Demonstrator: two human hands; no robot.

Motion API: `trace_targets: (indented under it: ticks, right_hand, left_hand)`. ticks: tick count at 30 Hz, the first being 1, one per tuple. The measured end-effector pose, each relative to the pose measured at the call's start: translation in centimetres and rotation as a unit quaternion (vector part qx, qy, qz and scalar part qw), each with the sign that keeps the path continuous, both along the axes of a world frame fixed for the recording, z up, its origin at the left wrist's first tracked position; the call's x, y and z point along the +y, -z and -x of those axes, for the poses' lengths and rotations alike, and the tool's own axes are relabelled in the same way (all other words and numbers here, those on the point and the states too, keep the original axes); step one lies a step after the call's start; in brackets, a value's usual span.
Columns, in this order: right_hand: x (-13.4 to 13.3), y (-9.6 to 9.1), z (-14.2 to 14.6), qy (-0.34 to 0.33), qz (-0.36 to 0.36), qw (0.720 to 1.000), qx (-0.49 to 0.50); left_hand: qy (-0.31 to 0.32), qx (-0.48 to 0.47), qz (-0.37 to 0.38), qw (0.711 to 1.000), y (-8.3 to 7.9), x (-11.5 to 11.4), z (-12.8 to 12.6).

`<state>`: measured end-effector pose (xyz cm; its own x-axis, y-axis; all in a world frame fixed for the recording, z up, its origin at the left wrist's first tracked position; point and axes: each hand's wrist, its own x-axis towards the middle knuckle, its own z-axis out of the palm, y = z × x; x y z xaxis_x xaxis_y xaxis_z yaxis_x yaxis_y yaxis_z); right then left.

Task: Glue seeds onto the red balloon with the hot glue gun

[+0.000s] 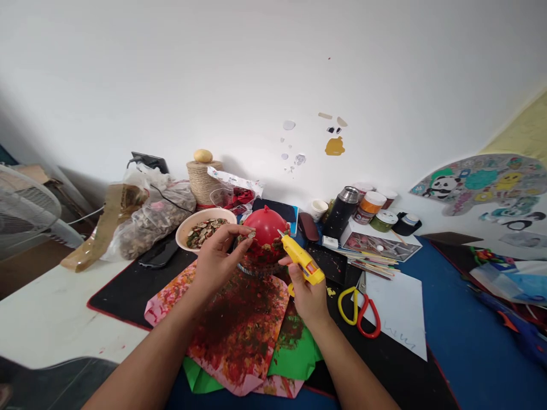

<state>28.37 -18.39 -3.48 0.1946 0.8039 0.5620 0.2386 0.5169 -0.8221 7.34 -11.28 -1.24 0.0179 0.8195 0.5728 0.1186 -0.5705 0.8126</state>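
A red balloon (pixel 265 225) stands upright on the desk, its lower half covered in small painted pieces. My right hand (pixel 306 293) is closed round a yellow glue gun (pixel 301 261) whose nozzle points at the balloon's right side. My left hand (pixel 219 256) pinches a small seed (pixel 251 234) between fingertips, right beside the balloon's left side. Behind my left hand sits a pale bowl (pixel 184 226) of painted seeds.
Paint-stained paper sheets (pixel 239 324) lie under my hands on a black mat (pixel 128 290). Scissors (pixel 361 310) and white paper (pixel 399 310) lie at right. Paint jars (pixel 372 205), a black flask (pixel 342 212), a twine spool (pixel 201 181) and plastic bags (pixel 154 219) line the wall. A fan (pixel 25 208) stands far left.
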Motion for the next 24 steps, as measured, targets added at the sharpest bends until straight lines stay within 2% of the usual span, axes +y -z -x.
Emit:
trace_targets:
  ticks: [5,8,13,16,19,24]
  right_hand:
    - [-0.1,-0.3,0.2,-0.016,-0.012,1.0,0.001]
    - [-0.1,-0.2,0.2,-0.021,-0.014,1.0,0.001]
    - [-0.1,-0.1,0.3,-0.034,-0.016,0.999,-0.002]
    - [-0.2,-0.2,0.4,-0.037,-0.021,0.999,-0.009]
    - [-0.3,-0.4,0.5,-0.039,-0.021,0.999,-0.016]
    - [-0.4,-0.6,0.6,-0.042,-0.023,0.998,-0.027]
  left_hand:
    - [-0.03,0.067,-0.034,0.997,0.3,0.0,0.2]
    - [-0.042,0.117,-0.084,0.989,0.1,-0.1,0.2]
    - [-0.055,0.211,-0.206,0.954,-0.9,-0.4,-0.2]
    - [-0.06,0.257,-0.246,0.932,-1.0,-0.7,-0.5]
    - [-0.077,0.284,-0.249,0.923,-0.8,-0.8,-0.7]
    - [-0.094,0.296,-0.21,0.927,-0.5,-0.5,-0.9]
